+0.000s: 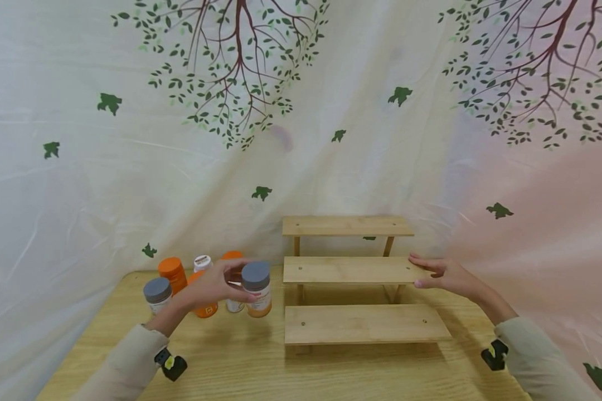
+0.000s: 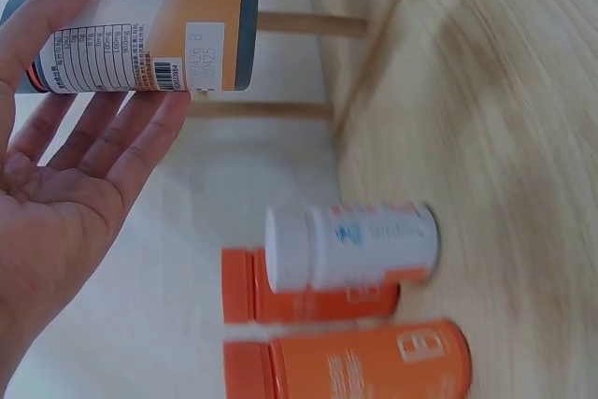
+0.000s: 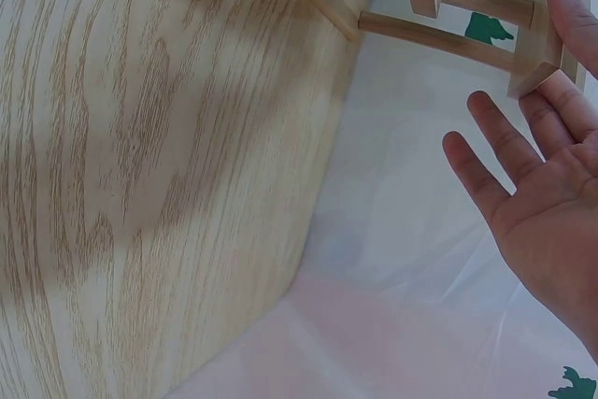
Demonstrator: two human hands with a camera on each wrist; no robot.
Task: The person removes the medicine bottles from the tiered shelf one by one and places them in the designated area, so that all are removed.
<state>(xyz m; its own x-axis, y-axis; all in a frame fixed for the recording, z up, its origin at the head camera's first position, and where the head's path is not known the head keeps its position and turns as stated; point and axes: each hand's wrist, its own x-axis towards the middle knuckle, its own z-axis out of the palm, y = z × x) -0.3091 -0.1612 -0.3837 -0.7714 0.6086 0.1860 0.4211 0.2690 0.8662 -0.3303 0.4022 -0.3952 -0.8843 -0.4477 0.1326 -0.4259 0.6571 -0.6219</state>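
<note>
My left hand (image 1: 218,285) grips a supplement bottle (image 1: 257,289) with a grey-blue lid and a white and orange label. In the left wrist view the thumb lies along one side of this bottle (image 2: 168,30) and the fingers lie along the other. It stands just left of a three-step wooden display stand (image 1: 348,270). My right hand (image 1: 454,277) holds the right end of the stand's middle shelf, thumb at the front edge and fingers at the back. The right wrist view shows the shelf end (image 3: 540,58) between thumb and index finger, the other fingers extended.
Left of the stand are several more bottles: an orange one (image 1: 172,273), a white-capped one (image 1: 203,262) and another with a grey lid (image 1: 158,293). Some are partly hidden by my left hand. A light wooden table (image 1: 221,362) bears everything, with a leaf-patterned sheet (image 1: 301,167) hanging behind.
</note>
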